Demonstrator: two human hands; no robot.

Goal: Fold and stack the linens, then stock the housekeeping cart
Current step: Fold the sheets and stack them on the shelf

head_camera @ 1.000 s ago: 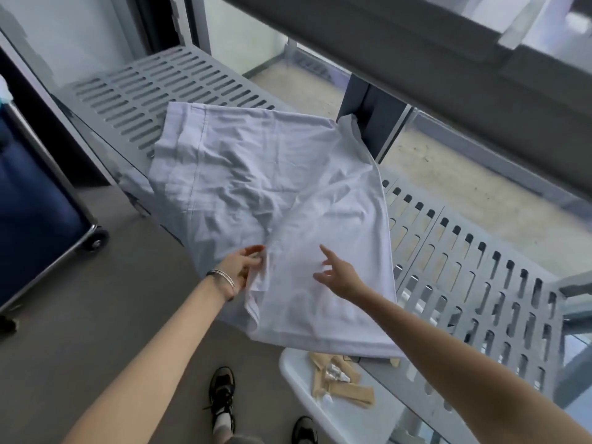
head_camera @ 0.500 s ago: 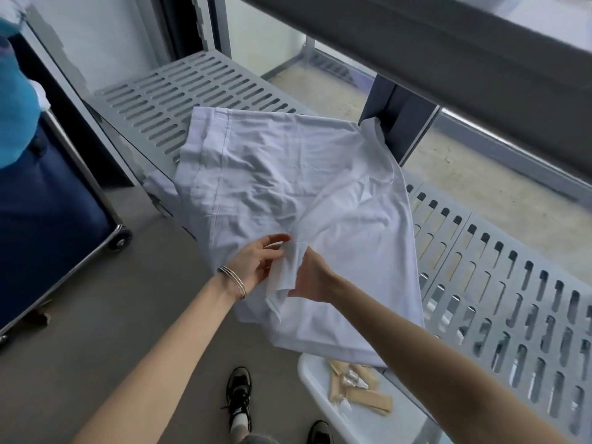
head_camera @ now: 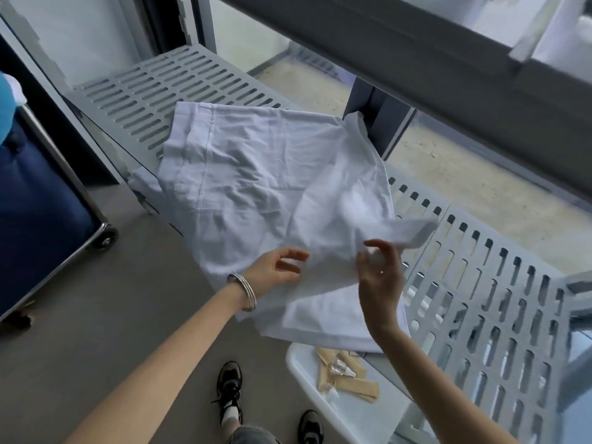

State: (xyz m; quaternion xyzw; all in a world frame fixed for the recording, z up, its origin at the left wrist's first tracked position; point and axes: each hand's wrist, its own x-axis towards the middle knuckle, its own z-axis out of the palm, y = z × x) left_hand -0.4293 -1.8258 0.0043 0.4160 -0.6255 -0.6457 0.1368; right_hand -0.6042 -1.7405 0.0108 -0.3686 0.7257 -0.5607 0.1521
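The white linen lies rumpled across the slotted grey shelf, its near edge hanging over the front toward the floor and one corner flap lifted off to the right, blurred in motion. This looks like the folding step, with the cloth only partly squared and nothing stacked yet; the next move likely calls for drawing that raised flap over the body of the cloth and lining its edge up with the far side before smoothing. The right hand is raised just beside the lifted flap, fingers loosely spread; whether its grip actually pinches the cloth I cannot tell, since the fabric there is smeared. The left hand rests with relaxed, fairly wide fingers on the near part of the linen, holding nothing, a bracelet on its wrist. Below the shelf edge, a white tray carries small tan packets. A blue cart on wheels stands well apart to the left.
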